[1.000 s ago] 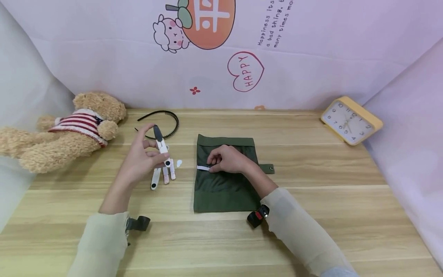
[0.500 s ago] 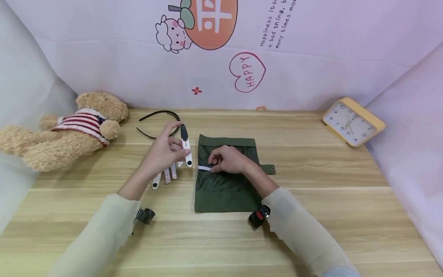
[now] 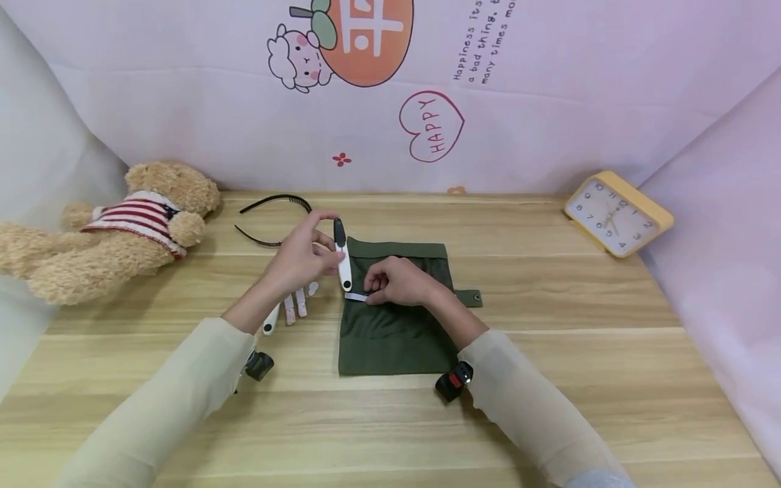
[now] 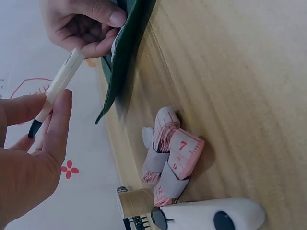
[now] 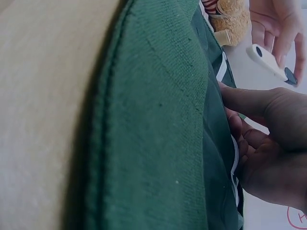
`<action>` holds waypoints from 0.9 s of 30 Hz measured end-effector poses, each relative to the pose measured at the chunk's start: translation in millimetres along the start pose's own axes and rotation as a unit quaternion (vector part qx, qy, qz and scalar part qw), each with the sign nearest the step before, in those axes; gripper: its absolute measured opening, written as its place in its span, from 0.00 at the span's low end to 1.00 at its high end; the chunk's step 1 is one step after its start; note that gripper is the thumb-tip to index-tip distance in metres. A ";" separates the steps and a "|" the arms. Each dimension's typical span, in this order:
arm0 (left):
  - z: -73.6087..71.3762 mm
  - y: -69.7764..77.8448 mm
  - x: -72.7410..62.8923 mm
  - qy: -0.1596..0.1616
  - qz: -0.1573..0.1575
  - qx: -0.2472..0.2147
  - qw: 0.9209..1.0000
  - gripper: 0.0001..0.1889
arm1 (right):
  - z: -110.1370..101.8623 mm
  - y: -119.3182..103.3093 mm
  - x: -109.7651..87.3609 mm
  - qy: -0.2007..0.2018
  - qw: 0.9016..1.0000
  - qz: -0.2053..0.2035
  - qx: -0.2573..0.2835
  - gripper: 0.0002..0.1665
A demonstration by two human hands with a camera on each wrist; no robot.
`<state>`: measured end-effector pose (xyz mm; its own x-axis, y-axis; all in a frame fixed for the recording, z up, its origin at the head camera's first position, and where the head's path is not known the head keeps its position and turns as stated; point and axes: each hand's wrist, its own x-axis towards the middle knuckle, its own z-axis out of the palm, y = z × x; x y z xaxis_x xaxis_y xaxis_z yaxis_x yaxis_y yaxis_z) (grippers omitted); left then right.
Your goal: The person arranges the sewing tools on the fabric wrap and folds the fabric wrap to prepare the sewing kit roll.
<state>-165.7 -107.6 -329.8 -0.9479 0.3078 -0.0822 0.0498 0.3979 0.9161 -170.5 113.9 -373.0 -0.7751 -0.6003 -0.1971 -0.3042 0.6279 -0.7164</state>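
Head view: green pouch (image 3: 396, 354) is lying on the tabletop (image 3: 549, 420).
Left hand (image 3: 305, 257): half-curled, it is pinching a dark-ended white tool (image 3: 344, 266) near the pouch's left edge.
Right hand (image 3: 401, 281): curled, it is gripping the pouch at its white strip (image 3: 354, 297).
Tape measures (image 4: 184, 153): two are lying left of the pouch, near another white tool (image 4: 201, 215).
Clock (image 3: 617, 215): standing right of the pouch.

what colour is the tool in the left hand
The tool is white with a dark end and dot, clearest in the head view.
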 end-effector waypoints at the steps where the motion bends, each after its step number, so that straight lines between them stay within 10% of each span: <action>1: -1.2 0.8 0.9 0.001 -0.001 -0.001 1.000 0.35 | 0.2 -0.6 1.1 -0.001 1.000 -0.002 -0.001 0.04; 27: 17.7 -13.9 21.0 -0.008 0.029 0.050 0.998 0.33 | -1.4 2.4 0.3 -0.010 1.000 0.007 0.014 0.04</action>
<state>-180.7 -91.4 -351.1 -0.9376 0.3458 -0.0366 0.1368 0.4635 0.8755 -172.3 116.0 -373.8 -0.7681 -0.6010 -0.2209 -0.2775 0.6233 -0.7311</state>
